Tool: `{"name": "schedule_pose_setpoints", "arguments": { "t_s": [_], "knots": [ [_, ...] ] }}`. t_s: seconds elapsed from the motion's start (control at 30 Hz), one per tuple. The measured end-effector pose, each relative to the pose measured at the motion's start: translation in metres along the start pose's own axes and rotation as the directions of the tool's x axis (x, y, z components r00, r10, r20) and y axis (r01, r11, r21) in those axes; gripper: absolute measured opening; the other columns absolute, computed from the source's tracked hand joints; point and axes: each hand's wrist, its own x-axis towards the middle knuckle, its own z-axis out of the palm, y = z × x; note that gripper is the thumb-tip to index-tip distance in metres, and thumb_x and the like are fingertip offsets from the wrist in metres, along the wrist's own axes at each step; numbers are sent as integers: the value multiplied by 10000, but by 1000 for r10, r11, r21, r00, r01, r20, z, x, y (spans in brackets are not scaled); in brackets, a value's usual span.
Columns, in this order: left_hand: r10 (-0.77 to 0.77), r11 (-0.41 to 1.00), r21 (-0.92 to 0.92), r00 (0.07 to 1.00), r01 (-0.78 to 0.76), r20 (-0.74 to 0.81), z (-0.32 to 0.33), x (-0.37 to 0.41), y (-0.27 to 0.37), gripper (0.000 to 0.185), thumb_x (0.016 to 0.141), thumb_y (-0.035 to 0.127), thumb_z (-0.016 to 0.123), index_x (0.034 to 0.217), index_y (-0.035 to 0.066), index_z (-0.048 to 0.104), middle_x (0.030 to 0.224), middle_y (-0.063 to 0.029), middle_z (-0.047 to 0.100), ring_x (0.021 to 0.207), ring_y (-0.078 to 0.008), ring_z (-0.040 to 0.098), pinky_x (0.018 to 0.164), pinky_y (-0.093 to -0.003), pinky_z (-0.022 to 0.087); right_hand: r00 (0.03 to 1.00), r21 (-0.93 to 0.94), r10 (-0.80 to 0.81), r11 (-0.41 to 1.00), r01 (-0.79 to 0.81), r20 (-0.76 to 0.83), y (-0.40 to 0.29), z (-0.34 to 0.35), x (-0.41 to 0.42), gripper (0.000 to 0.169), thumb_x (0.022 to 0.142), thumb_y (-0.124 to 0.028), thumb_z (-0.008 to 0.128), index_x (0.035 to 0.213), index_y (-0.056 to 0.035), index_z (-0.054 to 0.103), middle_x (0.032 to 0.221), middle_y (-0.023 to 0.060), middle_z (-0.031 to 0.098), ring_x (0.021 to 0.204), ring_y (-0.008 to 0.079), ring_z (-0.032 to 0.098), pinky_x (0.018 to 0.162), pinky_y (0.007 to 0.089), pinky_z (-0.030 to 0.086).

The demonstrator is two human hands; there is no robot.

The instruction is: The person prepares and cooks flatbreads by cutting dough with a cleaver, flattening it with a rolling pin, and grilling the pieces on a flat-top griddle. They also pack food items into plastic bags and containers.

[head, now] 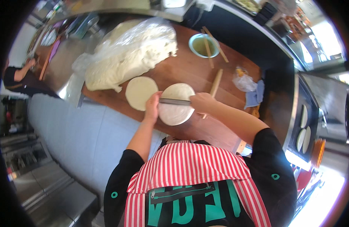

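A round flat piece of dough (pixel 176 115) lies near the front edge of the wooden worktop (pixel 191 69), with a dark, narrow straight tool (pixel 175 102) across its middle. My right hand (pixel 202 102) is closed around the tool's right end. At the tool's left end, my left hand (pixel 153 106) touches it and the dough's rim; whether its fingers grip either is unclear. A second dough round (pixel 141 93) lies just left. Behind both rests a large mass of dough (pixel 126 63), partly covered by clear plastic film (pixel 146 31). A wooden rolling pin (pixel 216 82) lies beyond my right hand.
A light blue bowl (pixel 203 46) with wooden sticks (pixel 217 45) stands at the back. A plastic bag (pixel 245 82) and blue cloth (pixel 255 95) lie right. Flat dough pieces (pixel 304 116) rest on a dark griddle (pixel 310 127) at far right. Another person (pixel 24 75) is at far left.
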Motion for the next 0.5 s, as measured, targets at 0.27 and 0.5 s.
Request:
{"name": "schedule_pose_setpoints", "arguments": {
  "t_s": [0.27,0.5],
  "knots": [
    [13,997,-70,960,-34,-281,8,-43,15,557,946,400,487,1382,76,362,1288,-109,495,1205,-231,464,1007,-356,347,810,572,376,818,-62,-450,6,62,-88,256,860,-282,587,985,-66,642,848,159,672,810,328,653,693,447,512],
    [-324,939,-211,903,271,-283,-5,-135,-53,365,940,274,522,1267,136,437,1160,-78,559,1022,-205,571,860,-387,443,466,544,751,660,-517,-468,24,206,-163,457,837,-112,592,1275,-235,553,994,149,533,884,333,562,698,441,490]
  ]
}}
